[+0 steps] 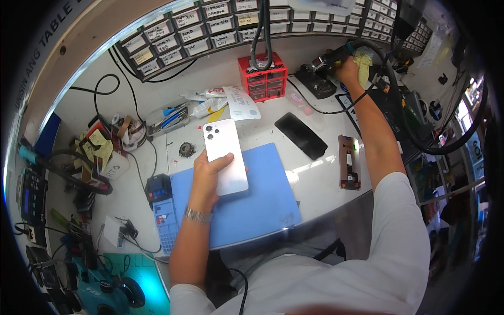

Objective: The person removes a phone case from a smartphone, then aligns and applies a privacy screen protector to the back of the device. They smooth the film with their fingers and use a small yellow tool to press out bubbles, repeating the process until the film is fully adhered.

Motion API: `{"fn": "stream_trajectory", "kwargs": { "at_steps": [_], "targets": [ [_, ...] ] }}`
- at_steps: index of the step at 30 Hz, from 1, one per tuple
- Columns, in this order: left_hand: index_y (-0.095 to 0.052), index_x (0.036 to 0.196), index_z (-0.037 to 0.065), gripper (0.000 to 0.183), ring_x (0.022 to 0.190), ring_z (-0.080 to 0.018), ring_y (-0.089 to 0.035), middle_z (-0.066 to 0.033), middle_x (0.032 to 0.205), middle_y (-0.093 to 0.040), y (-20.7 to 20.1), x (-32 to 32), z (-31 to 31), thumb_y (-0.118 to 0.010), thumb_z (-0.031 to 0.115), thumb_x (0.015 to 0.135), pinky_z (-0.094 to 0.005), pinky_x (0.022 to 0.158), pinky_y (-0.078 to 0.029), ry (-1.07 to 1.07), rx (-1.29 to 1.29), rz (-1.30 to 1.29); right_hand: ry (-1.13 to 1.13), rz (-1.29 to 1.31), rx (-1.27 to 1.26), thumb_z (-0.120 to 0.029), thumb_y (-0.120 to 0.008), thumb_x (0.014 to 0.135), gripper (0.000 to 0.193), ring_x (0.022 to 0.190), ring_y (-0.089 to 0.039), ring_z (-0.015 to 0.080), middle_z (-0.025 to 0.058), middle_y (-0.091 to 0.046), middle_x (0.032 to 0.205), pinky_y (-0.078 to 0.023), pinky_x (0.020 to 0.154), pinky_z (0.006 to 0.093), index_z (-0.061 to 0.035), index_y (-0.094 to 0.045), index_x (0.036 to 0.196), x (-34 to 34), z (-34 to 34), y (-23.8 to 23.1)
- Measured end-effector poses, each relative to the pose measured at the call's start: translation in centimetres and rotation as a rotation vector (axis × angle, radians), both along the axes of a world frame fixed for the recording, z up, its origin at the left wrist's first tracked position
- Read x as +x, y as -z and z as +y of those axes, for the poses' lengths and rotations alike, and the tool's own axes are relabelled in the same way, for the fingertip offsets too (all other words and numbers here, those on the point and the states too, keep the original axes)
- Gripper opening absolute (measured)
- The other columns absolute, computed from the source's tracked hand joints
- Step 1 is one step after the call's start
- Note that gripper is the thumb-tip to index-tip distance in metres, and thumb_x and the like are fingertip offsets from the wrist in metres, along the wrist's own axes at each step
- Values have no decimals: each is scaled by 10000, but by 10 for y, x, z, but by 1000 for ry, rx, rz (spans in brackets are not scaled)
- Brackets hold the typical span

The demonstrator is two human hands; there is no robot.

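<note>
My left hand is closed round a silver-white smartphone, its thumb across the back cover and the camera lenses at the top. The phone is held above a blue work mat. My right arm stretches to the far right, where my right hand is against a crumpled yellow cloth, beside a black tool handle with a teal end. Its fingers are mostly hidden, so whether it grips anything cannot be made out.
A dark phone and an opened phone body lie right of the mat. Behind stand a red drawer box, a black stand and a tray of tools. A thick black hose loops at right; labelled drawers line the back.
</note>
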State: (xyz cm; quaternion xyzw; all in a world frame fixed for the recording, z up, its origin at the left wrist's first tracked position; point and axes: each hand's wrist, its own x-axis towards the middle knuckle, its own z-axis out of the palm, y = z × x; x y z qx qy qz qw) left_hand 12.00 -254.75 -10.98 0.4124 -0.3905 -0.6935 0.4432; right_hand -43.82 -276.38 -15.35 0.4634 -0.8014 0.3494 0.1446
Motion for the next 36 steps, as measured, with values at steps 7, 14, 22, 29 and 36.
{"fn": "stream_trajectory", "kwargs": {
  "at_steps": [7, 14, 22, 29, 36],
  "targets": [
    [-502, 1284, -100, 411, 800, -362, -772, -246, 995, -716, -2, 1, 1, -646, 57, 932, -465, 683, -666, 55, -37, 5, -110, -303, -321, -239, -828, 854, 503, 956, -731, 284, 186, -746, 1045, -557, 844, 378, 61, -635, 1208, 1, 34, -20],
    [-471, 1313, -109, 483, 746, -379, -770, -275, 1035, -695, 3, -2, 3, -694, 13, 902, -460, 618, -667, 108, 89, -13, -200, -966, -769, -244, -691, 1029, 374, 1036, -672, 204, 131, -631, 1269, -550, 890, 333, -17, -593, 1309, 48, 206, -48],
    [-425, 1401, -82, 646, 785, -344, -776, -265, 1093, -699, 23, -13, 1, -750, -77, 843, -436, 669, -669, 129, 51, -140, -560, -834, -725, -231, -614, 1085, 395, 1134, -650, 156, 101, -684, 1211, -496, 1015, 304, 43, -568, 1364, 195, 364, -52],
    [-472, 1402, -78, 629, 835, -252, -764, -220, 1117, -702, 24, -13, 2, -766, -56, 846, -371, 717, -646, 148, 55, -272, -297, -1060, -71, -258, -660, 1060, 374, 897, -720, 176, 113, -726, 1096, -577, 806, 309, 46, -649, 1277, 254, 348, -47],
    [-490, 1413, -68, 659, 881, -231, -749, -194, 1134, -703, 25, -14, 1, -804, -9, 837, -353, 753, -627, 185, 56, -305, -621, -387, 73, -176, -761, 939, 277, 911, -727, 271, 170, -740, 1054, -568, 813, 357, 15, -733, 1138, 284, 291, -46]
  ]
}}
